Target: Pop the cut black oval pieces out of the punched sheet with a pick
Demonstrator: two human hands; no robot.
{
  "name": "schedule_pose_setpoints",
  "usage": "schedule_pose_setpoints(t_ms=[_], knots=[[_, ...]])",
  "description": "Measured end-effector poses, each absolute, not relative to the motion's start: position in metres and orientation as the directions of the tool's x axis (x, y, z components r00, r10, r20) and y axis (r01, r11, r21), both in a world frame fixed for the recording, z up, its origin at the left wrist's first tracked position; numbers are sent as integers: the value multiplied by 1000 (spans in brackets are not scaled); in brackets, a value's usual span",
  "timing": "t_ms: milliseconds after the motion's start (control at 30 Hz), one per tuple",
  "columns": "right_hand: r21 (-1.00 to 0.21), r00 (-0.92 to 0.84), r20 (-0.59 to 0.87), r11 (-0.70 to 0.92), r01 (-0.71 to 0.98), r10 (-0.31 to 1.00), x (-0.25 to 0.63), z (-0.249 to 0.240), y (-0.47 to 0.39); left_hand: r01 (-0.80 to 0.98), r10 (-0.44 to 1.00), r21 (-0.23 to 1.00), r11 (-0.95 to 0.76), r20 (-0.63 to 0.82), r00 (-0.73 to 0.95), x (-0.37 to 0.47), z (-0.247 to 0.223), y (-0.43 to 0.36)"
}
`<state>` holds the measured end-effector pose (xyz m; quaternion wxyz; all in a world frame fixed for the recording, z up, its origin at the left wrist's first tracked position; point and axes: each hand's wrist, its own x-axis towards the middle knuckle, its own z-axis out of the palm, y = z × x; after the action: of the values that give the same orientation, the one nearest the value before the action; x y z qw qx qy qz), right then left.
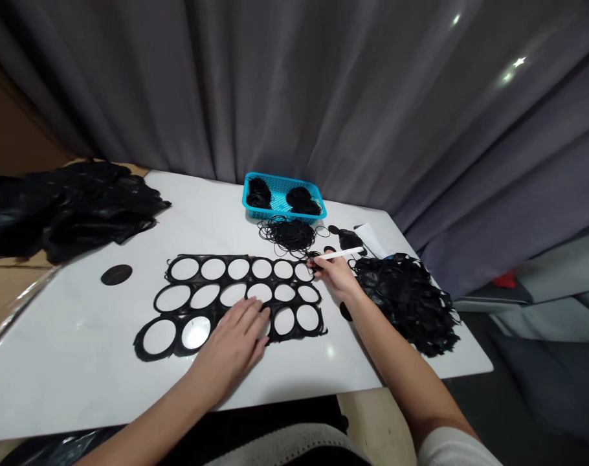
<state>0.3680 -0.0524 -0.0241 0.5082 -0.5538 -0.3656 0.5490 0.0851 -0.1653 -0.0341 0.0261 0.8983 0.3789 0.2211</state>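
Note:
A black rubber sheet (221, 315) with three rows of round holes lies flat on the white table (95, 362). My left hand (239, 340) rests spread on its lower middle part and covers some holes. At the sheet's upper right corner, my right hand (336, 272) is closed around a white pen-like tool (343, 253). The tool's tip and the fingertips are beside dark strands, too small to make out. Just beyond the sheet sits a heap of thin black rings (290, 233).
A blue basket (285, 212) with bundles of black rings stands at the table's back edge. Black scraps (406, 298) are piled on the right, near a white paper (373, 241). Black sheets (71, 207) lie heaped at the left. A black disc (116, 274) lies left of the holed sheet.

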Motion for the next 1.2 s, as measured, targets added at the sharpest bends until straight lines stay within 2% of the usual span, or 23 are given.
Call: schedule_pose_setpoints(t_ms=[100,233,400,500,567,633,700,733,833,900,967,1067,1200], knots=[[-885,92,-337,-282,-369,937,373,-25,-60,545,595,241,-803,340,728,114,-30,-167],[-761,57,-411,-308,-571,910,380,-18,-56,513,578,302,-803,186,795,145,-26,-168],[-605,-36,-481,-362,-709,876,383,-9,-51,480,617,553,-681,82,783,166,-23,-155],[-616,-50,-452,-352,-704,891,379,-3,-54,414,652,697,-586,101,752,178,-24,-153],[-683,-58,-382,-324,-655,922,373,-1,-59,328,643,760,-561,151,750,182,-22,-155],[-764,-105,-304,-308,-566,947,364,-1,-66,252,610,773,-583,211,763,179,-18,-158],[-822,-177,-271,-323,-469,946,353,-5,-74,265,611,723,-638,266,745,167,-17,-159],[-838,-206,-276,-340,-426,939,348,-9,-78,325,642,675,-663,289,710,159,-19,-158],[-870,-213,-302,-361,-337,929,336,-23,-85,612,722,383,-692,342,602,129,-33,-152],[-900,-165,-284,-322,-292,944,332,-30,-85,670,703,227,-707,322,634,112,-44,-149],[-918,-103,-261,-280,-282,960,332,-34,-82,687,700,158,-709,271,660,99,-49,-149],[-869,-48,-301,-295,-397,952,338,-30,-76,698,705,127,-704,236,668,93,-48,-152],[-664,35,-451,-309,-680,892,352,-12,-74,709,719,137,-692,220,659,96,-44,-152]])
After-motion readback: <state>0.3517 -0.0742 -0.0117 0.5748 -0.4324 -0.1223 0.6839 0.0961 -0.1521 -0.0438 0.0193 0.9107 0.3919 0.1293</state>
